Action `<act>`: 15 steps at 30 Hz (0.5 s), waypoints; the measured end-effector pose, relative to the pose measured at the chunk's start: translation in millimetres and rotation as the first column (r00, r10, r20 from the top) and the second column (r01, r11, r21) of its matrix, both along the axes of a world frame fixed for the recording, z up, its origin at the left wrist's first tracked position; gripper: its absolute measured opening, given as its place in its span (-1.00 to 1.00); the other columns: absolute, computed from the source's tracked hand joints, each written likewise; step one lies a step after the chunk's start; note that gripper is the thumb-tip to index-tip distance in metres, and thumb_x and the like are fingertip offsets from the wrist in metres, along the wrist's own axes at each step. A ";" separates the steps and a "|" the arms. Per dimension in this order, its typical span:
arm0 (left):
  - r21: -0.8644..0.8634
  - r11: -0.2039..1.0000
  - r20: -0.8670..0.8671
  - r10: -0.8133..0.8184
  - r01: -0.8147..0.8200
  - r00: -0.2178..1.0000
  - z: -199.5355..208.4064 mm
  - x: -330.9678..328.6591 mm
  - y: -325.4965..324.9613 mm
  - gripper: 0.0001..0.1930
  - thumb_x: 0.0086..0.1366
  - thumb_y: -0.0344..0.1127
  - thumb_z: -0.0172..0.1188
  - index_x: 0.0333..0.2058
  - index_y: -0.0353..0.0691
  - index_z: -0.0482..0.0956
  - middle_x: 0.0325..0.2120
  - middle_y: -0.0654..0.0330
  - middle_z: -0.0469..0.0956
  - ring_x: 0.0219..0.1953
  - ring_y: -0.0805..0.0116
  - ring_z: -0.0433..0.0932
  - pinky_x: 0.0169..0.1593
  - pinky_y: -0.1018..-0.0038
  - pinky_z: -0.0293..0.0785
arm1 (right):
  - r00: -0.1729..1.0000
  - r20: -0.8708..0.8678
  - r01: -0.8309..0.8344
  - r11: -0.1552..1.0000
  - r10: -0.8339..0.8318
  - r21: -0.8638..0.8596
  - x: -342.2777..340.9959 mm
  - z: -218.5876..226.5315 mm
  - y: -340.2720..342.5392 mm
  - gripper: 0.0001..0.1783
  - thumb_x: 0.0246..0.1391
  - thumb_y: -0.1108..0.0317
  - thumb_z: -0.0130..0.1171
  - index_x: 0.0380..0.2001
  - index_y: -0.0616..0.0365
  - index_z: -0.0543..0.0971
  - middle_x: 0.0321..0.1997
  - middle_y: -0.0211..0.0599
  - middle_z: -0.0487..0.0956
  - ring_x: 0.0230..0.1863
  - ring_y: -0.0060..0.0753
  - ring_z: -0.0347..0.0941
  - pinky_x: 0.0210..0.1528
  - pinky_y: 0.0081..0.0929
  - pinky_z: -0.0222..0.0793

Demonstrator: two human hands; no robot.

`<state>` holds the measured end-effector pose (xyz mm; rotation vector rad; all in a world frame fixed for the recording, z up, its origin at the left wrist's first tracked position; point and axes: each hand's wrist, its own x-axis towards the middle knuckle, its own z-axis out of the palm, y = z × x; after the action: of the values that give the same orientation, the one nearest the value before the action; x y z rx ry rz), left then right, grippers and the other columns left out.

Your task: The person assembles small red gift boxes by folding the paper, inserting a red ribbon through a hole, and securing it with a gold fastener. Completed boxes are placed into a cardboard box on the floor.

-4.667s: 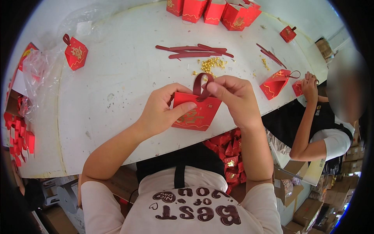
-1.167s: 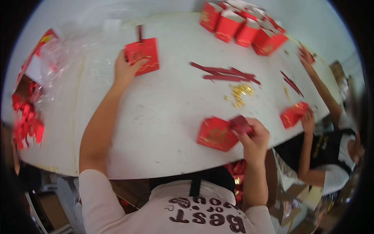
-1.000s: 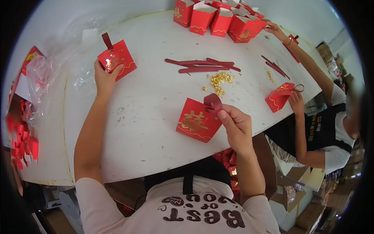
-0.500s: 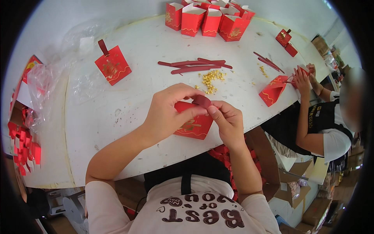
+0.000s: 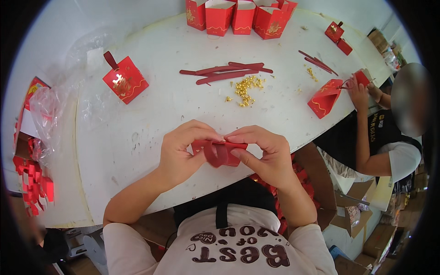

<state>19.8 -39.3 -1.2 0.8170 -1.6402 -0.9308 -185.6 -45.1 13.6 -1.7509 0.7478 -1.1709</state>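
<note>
Near the table's front edge, a red gift box [image 5: 231,159] with a looped dark red strap [image 5: 212,155] is held between my two hands. My left hand [image 5: 183,149] grips its left side, fingertips at the top edge and thumb by the strap. From the other side my right hand [image 5: 266,151] closes on it, thumb on the near face and fingers along the top. The fingertips of both hands meet there and hide what lies between them. Beyond my hands are a heap of small gold fasteners [image 5: 246,91] and several loose dark red straps [image 5: 224,73].
A box with a strap handle [image 5: 126,80] lies at left, near clear plastic wrap [image 5: 48,103]. Several open red boxes [image 5: 217,18] stand at the far edge. At right a co-worker's hands [image 5: 360,91] hold a red piece beside an open box [image 5: 323,98]. A carton [image 5: 316,176] sits below.
My hands have drawn nearer to me and turned the box, so its printed face no longer shows. The strap loop now hangs toward me, and my right fingers have moved onto the top edge.
</note>
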 end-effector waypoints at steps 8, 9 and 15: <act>-0.016 0.989 0.116 0.150 -0.149 0.982 20.0 -8.0 15.3 -0.71 -0.02 -0.59 0.31 -0.25 -0.31 0.58 -0.36 0.14 0.57 -0.38 0.41 0.56 -0.28 0.56 0.47 | 0.875 -0.161 0.291 0.761 -0.457 -0.579 8.0 -4.3 6.2 -0.64 -0.34 0.59 0.36 -0.33 0.14 0.61 -0.29 -0.35 0.47 -0.30 -0.29 0.38 -0.34 -0.44 0.27; -0.069 0.982 0.157 0.186 -0.177 0.970 21.4 -9.3 13.5 -0.73 0.00 -0.58 0.31 -0.26 -0.32 0.59 -0.38 0.14 0.57 -0.39 0.41 0.56 -0.30 0.57 0.47 | 0.875 -0.146 0.297 0.748 -0.463 -0.593 12.6 -5.0 5.0 -0.63 -0.35 0.58 0.36 -0.32 0.13 0.61 -0.31 -0.36 0.46 -0.33 -0.32 0.37 -0.35 -0.45 0.25; 0.088 0.958 0.066 0.266 -0.271 0.962 23.2 -10.1 17.2 -0.91 0.12 -0.57 0.21 -0.36 -0.40 0.58 -0.46 0.13 0.56 -0.43 0.44 0.55 -0.34 0.59 0.47 | 0.922 0.033 0.365 0.842 -0.385 -0.397 34.7 -20.0 9.0 -0.62 -0.34 0.57 0.40 -0.31 0.20 0.60 -0.32 -0.30 0.47 -0.35 -0.38 0.41 -0.41 -0.50 0.33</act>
<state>9.7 -22.1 21.9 1.1101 -1.4917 -0.8053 -150.8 -36.1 -6.4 -2.0268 0.9659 -1.6441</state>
